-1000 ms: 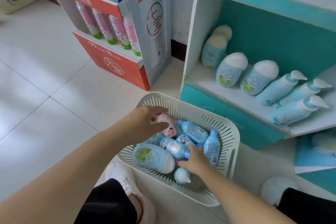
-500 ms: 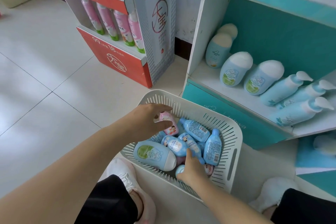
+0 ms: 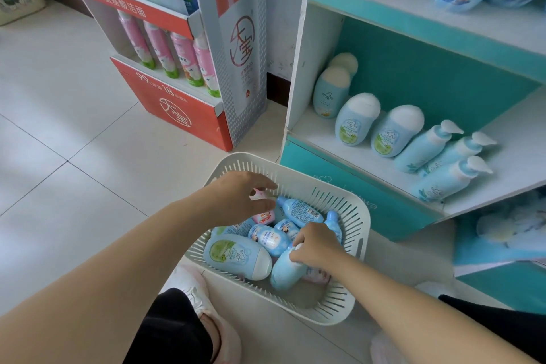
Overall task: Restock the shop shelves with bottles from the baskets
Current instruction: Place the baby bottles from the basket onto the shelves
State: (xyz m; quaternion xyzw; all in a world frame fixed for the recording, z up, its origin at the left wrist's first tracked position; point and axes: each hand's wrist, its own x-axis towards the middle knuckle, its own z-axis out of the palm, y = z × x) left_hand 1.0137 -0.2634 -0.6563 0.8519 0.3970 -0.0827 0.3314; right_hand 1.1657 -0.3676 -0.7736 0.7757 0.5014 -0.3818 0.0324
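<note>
Basket [image 3: 362,241] sits on the floor, near and left of the teal shelf [image 3: 313,135], with a loose heap of bottles inside. Left hand [image 3: 236,198] reaches into the far-left corner, thumb and fingers curled in a pinch on the top of the pink bottle [image 3: 263,216]; its lower body shows below the hand. Right hand [image 3: 317,248] is at the near-right of the heap, fingers curled over the head end of the pump bottle [image 3: 285,273], which lies tilted with its base toward the near wall.

Handling, judged: small plastic bottles, stiff, smooth and likely a bit slippery, light to moderate if full, not fragile. The pink one is small enough for a cap pinch. The pump bottle is longer, and a hold by the head alone may let it swing or the nozzle turn; better taken round the body or neck. Neighbours touch it, so they may roll when it lifts. Pump bottles [image 3: 422,148] already stand at the shelf's right.
</note>
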